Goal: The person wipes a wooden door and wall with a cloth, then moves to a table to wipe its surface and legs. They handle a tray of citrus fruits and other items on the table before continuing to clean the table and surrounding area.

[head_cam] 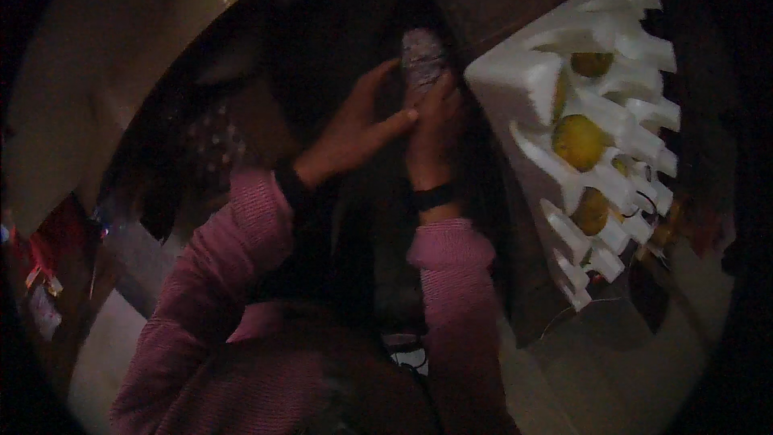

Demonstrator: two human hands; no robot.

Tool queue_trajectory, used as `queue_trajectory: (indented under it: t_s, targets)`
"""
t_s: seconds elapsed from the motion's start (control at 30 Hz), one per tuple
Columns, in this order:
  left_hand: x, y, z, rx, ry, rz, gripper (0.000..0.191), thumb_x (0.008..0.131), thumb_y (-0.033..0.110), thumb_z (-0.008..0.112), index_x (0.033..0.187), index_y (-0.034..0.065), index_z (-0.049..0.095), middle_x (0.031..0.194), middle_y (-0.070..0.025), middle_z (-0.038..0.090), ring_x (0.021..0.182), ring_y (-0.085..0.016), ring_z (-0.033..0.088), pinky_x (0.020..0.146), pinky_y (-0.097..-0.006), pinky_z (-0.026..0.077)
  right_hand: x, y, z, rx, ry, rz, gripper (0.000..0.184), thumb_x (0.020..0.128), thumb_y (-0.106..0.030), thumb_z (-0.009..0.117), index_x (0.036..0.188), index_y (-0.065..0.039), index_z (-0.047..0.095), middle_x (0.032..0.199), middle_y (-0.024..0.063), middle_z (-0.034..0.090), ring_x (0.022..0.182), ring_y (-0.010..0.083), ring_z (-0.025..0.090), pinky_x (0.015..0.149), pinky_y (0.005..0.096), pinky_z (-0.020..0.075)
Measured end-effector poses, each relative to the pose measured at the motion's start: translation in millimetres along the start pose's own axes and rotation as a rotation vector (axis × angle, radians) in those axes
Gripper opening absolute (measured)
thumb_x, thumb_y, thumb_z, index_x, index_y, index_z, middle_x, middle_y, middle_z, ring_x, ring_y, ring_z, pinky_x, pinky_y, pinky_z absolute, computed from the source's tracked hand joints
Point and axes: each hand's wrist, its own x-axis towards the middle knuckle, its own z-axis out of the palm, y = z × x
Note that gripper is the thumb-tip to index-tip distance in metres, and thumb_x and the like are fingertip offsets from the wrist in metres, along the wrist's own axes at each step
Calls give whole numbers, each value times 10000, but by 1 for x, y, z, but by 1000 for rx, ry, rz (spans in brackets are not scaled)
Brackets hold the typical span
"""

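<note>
In dim light, my right hand [432, 127] is around the lower end of a pale, wrinkled, oblong thing [423, 54], perhaps a wrapped bundle. Its upper end points away from me. From the left comes my left hand [356, 136], its thumb and forefinger spread apart. The forefinger reaches the left edge of the oblong thing, and the thumb tip lies against my right hand. It is too dark to see whether the left fingers go behind the thing. Dark bands circle both wrists, below pink knitted sleeves [462, 266].
At right stands a white moulded piece [513, 66], perhaps foam, with slatted projections and several yellow round things [580, 142] in its gaps. Thin wires [646, 199] show near its right side. Red material [57, 241] lies at far left. A pale surface [127, 6] fills the upper left.
</note>
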Motion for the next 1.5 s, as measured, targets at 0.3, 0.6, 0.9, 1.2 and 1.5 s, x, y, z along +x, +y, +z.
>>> queue_trajectory:
  t_s: [0.3, 0.6, 0.9, 1.2, 1.5]
  targets:
    - [76, -12, 51, 385, 77, -80, 690, 874, 256, 776, 1399, -31, 432, 1312, -332, 499, 1224, -570, 489, 1041, -562, 478, -112, -12, -53, 143, 89, -135, 487, 947, -32, 711, 1405, 40, 560, 1470, 259, 520, 1252, 358, 603, 1037, 439, 524]
    - [87, -44, 22, -166, 160, -152, 576, 880, 114, 773, 1393, -1, 538, 1371, -261, 560, 1262, -405, 578, 978, -465, 532, -222, -32, -172, 401, 220, 408, 394, 979, -35, 644, 1369, -19, 590, 1324, 179, 629, 1101, 264, 670, 945, 391, 555]
    - [45, 4, 25, 442, -264, 203, 527, 932, 130, 735, 1404, 4, 538, 1357, -162, 621, 1232, -255, 604, 993, -425, 526, -250, 32, -272, 910, 513, 771, 608, 1088, -464, 475, 1532, -61, 375, 1451, 155, 528, 1200, 287, 600, 1002, 446, 498]
    - [-4, 72, -6, 52, -77, -137, 466, 973, 66, 675, 1415, 10, 541, 1229, -73, 680, 1054, -197, 644, 915, -357, 533, -210, 85, -349, 812, 334, 616, 510, 1071, -367, 558, 1390, 29, 524, 1392, 164, 582, 1224, 271, 614, 1037, 397, 477]
    - [-26, 126, 10, 98, 118, -132, 534, 919, 134, 710, 1417, 16, 557, 1260, -103, 663, 1127, -202, 639, 969, -359, 524, -171, 137, -367, 867, -70, 537, 266, 988, -189, 670, 1192, -18, 681, 1129, 84, 712, 1011, 196, 678, 882, 352, 532]
